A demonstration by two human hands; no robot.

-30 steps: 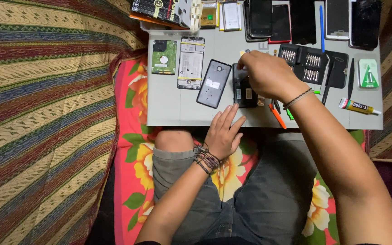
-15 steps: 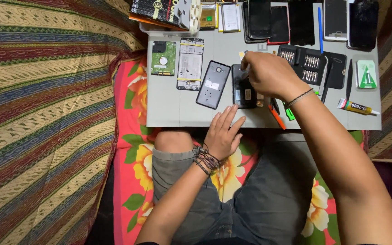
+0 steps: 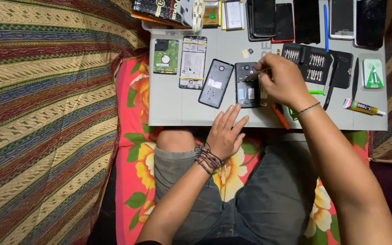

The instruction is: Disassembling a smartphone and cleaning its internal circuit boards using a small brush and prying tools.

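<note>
Opened phone body [image 3: 247,85]: dark, back removed, lying flat near the middle of your grey work board [image 3: 173,111], inner parts facing up

Thin metal tool [image 3: 264,70]: its tip rests at the upper right corner of the opened phone body; your right hand [image 3: 284,81] is closed around it in a pinch, knuckles up, just right of the phone

Left hand [image 3: 225,131]: open, fingers spread and flat, fingertips on the front edge of the board just below the phone body, gripping nothing; beaded bracelets at the wrist

Back cover [image 3: 216,83]: dark grey, tilted, just left of the phone body, apart from it

Metal mid-frame [image 3: 193,62]: pale, upright rectangle, left of the back cover

Green circuit-board drive [image 3: 165,56]: leftmost piece on the board, beside the mid-frame

Screwdriver bit case [image 3: 316,63]: black, open, rows of bits showing, just behind your right hand

Black pry tools [image 3: 331,86]: slim, right of the bit case; whether they touch it, you cannot tell

Glue tube [image 3: 360,107]: yellow and white, lying near the right front corner

Green triangular pick in pack [image 3: 373,73]: behind the glue tube

Row of phones [image 3: 277,20]: dark and red, along the far edge

Striped blanket [image 3: 46,113]: to your left, off the board
</note>
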